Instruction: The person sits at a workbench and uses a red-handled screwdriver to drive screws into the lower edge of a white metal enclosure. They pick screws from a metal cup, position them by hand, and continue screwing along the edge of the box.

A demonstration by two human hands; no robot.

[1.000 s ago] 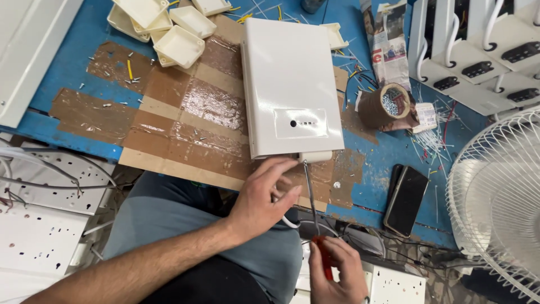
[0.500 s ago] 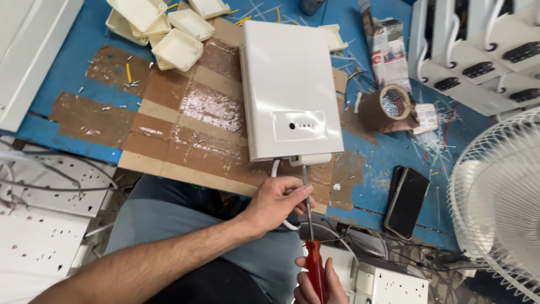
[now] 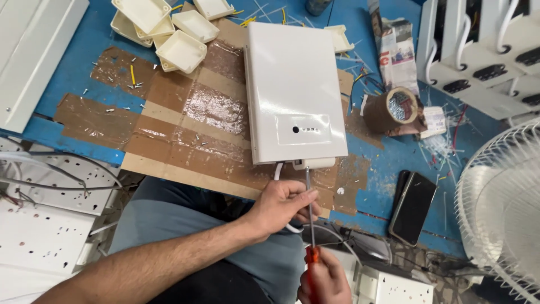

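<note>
A white rectangular plastic enclosure (image 3: 292, 84) lies on the blue workbench (image 3: 79, 73), partly over taped brown cardboard (image 3: 185, 135). My right hand (image 3: 323, 281) grips the red handle of a long screwdriver (image 3: 310, 219), whose tip meets the small white fitting (image 3: 312, 164) at the enclosure's near edge. My left hand (image 3: 281, 205) sits just below that edge, fingers pinched around the screwdriver shaft and touching a white cable (image 3: 281, 186) that leaves the enclosure.
Several small cream plastic boxes (image 3: 169, 28) lie at the back left. A brown tape roll (image 3: 391, 110) and a black phone (image 3: 413, 205) sit to the right. A white fan guard (image 3: 500, 208) stands at the far right. White perforated panels (image 3: 45, 225) are at the left.
My left hand slid down and right from the enclosure's edge onto the screwdriver shaft. The right hand dropped lower in view, with the screwdriver tip still at the fitting.
</note>
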